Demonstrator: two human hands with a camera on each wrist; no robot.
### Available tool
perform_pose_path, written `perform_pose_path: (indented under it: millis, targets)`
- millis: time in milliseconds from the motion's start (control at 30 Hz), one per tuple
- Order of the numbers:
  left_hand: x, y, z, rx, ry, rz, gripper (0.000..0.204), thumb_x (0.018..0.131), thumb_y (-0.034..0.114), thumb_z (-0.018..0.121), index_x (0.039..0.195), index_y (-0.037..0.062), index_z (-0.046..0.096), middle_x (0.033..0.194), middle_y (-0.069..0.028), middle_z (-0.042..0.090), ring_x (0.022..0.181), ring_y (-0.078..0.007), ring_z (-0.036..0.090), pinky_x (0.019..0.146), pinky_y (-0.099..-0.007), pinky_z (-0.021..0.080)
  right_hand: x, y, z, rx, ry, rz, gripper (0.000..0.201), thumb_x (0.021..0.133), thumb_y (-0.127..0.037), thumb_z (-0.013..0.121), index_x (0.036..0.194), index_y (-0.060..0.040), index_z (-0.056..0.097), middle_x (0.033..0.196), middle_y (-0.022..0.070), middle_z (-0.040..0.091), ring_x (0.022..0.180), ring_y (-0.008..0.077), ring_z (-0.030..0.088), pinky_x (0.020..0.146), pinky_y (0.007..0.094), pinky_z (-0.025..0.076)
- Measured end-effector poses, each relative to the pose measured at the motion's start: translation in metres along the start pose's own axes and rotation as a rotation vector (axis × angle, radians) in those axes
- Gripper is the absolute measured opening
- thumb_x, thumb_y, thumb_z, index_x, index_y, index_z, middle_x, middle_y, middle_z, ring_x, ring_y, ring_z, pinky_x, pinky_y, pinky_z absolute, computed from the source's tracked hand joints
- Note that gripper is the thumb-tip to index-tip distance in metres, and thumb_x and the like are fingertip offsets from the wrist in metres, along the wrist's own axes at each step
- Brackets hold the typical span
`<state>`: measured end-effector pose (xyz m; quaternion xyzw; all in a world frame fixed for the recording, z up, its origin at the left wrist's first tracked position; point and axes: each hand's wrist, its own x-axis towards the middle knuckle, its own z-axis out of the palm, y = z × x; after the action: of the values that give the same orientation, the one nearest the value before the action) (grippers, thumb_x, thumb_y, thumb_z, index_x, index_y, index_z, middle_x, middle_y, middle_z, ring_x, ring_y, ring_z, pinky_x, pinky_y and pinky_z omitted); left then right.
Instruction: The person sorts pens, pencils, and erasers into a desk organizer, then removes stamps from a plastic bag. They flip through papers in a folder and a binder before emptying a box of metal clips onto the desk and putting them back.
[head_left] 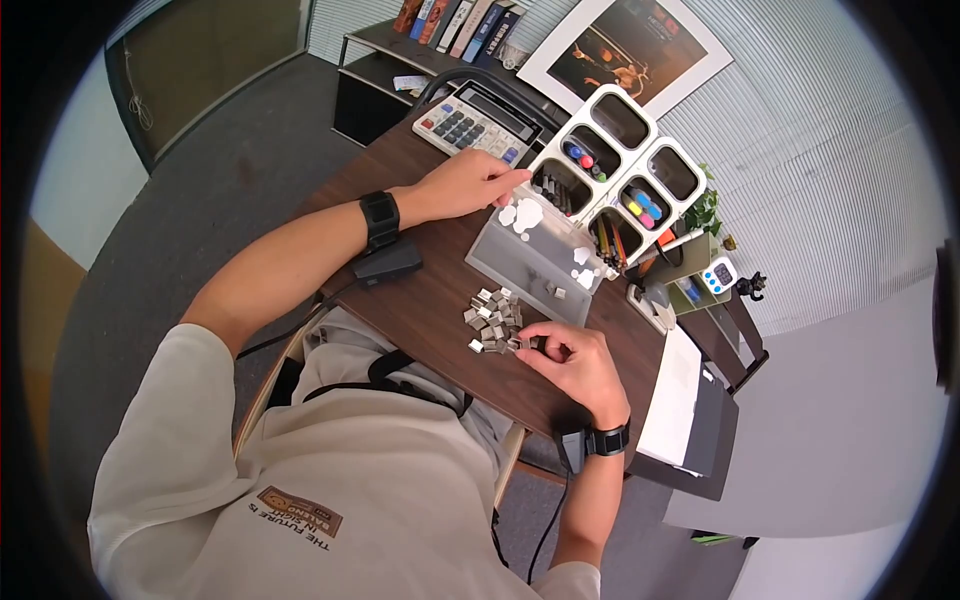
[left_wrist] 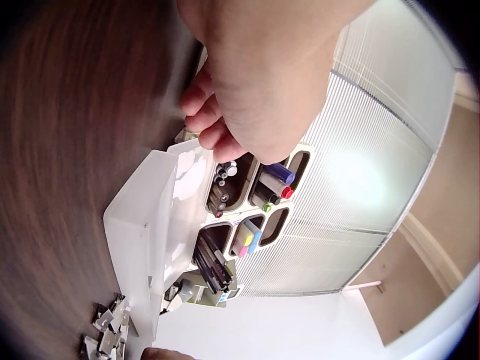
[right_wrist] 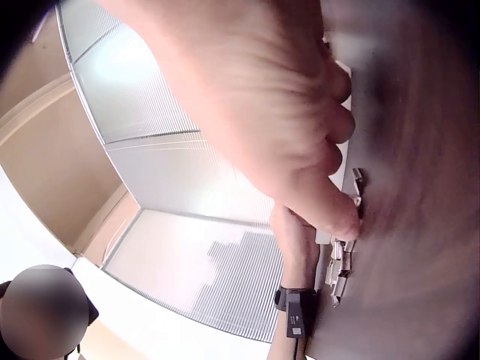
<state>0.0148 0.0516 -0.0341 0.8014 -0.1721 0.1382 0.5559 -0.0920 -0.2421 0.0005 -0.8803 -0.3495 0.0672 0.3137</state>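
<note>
A pile of small silver metal pieces [head_left: 490, 315] lies on the dark wooden desk, and its edge also shows in the left wrist view [left_wrist: 111, 328]. My right hand [head_left: 580, 370] pinches one piece between thumb and fingertips at the pile's near right side. Beyond the pile, a translucent box [head_left: 510, 262] with a few small pieces in it adjoins a white organizer [head_left: 600, 135] holding pens and markers. My left hand [head_left: 465, 187] grips the organizer's left corner with curled fingers [left_wrist: 214, 139]; its thumb is hidden in the left wrist view.
A calculator [head_left: 470, 122] stands past my left hand. Right of the organizer are a green holder [head_left: 690, 280] with a small white timer [head_left: 718, 275], and white paper [head_left: 668, 395]. A framed picture [head_left: 630, 55] and a shelf of books [head_left: 460, 25] stand behind.
</note>
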Motion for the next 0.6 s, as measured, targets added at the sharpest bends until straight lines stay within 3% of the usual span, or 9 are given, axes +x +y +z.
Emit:
perform_pose_path:
  millis: [33,167,233,600]
  targets:
    - [0.000,0.001,0.000,0.005,0.001,-0.014,0.055,0.107,0.040,0.058,0.074,-0.0016,0.072,0.068,-0.0086,0.071,0.062,-0.0148,0.064,0.065,-0.0314,0.051,0.000,0.000,0.001,-0.020,0.036,-0.009,0.026,0.080,-0.010,0.088,0.105,-0.0087,0.080,0.059,-0.0035,0.033,0.054,0.0077,0.032,0.051,0.0287,0.031]
    - [0.001,0.000,0.001,0.004,-0.003,-0.030,0.055,0.106,0.041,0.058,0.074,-0.0014,0.073,0.068,-0.0085,0.071,0.063,-0.0141,0.064,0.065,-0.0311,0.051,0.002,-0.006,0.004,0.011,0.006,-0.063,0.027,0.082,-0.015,0.086,0.106,-0.0085,0.078,0.058,0.0008,0.035,0.052,0.0137,0.038,0.052,0.0333,0.037]
    - [0.001,-0.004,0.002,-0.017,0.000,-0.022,0.054,0.107,0.041,0.058,0.073,0.0007,0.071,0.066,-0.0020,0.067,0.057,-0.0085,0.056,0.056,-0.0275,0.046,0.004,-0.009,0.007,-0.002,-0.009,-0.131,0.026,0.082,-0.015,0.086,0.107,-0.0093,0.079,0.058,0.0012,0.036,0.052,0.0143,0.039,0.052,0.0337,0.037]
    - [0.000,-0.002,0.001,-0.021,-0.006,0.003,0.055,0.108,0.040,0.058,0.072,0.0009,0.070,0.067,-0.0020,0.067,0.057,-0.0084,0.056,0.056,-0.0275,0.046,0.004,-0.008,0.010,-0.053,0.010,-0.097,0.020,0.085,-0.013,0.082,0.104,-0.0104,0.080,0.057,0.0027,0.038,0.050,0.0147,0.039,0.050,0.0337,0.037]
